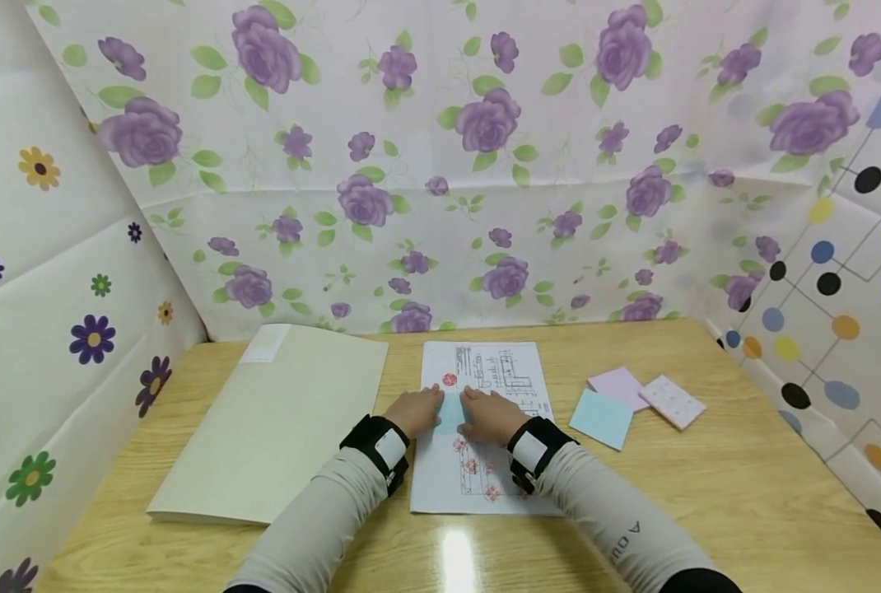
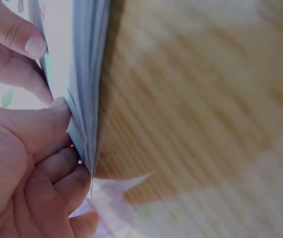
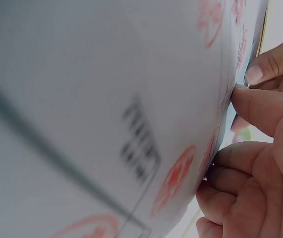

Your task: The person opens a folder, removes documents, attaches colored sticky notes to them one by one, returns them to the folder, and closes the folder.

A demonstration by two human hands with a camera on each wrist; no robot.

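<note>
A light blue sticky note [image 1: 449, 413] lies over the printed drawing sheets [image 1: 440, 486], between the two hands. My left hand [image 1: 415, 412] holds its left side, thumb and bent fingers at the edge; in the left wrist view a corner of the note [image 2: 75, 135] stands slightly off the paper beside the fingers [image 2: 72, 186]. My right hand [image 1: 494, 417] holds its right side, and the right wrist view shows the thumb and curled fingers [image 3: 231, 183] against the paper. Red stamps and black line drawings cover the sheets around the hands.
Left of the sheets lies a large cream folder [image 1: 292, 412] with a white label. To the right are a blue paper square [image 1: 602, 420], a lilac one [image 1: 618, 385] and a small patterned pad [image 1: 672, 402]. Patterned cloths [image 1: 440, 247] enclose the wooden table [image 1: 655, 511].
</note>
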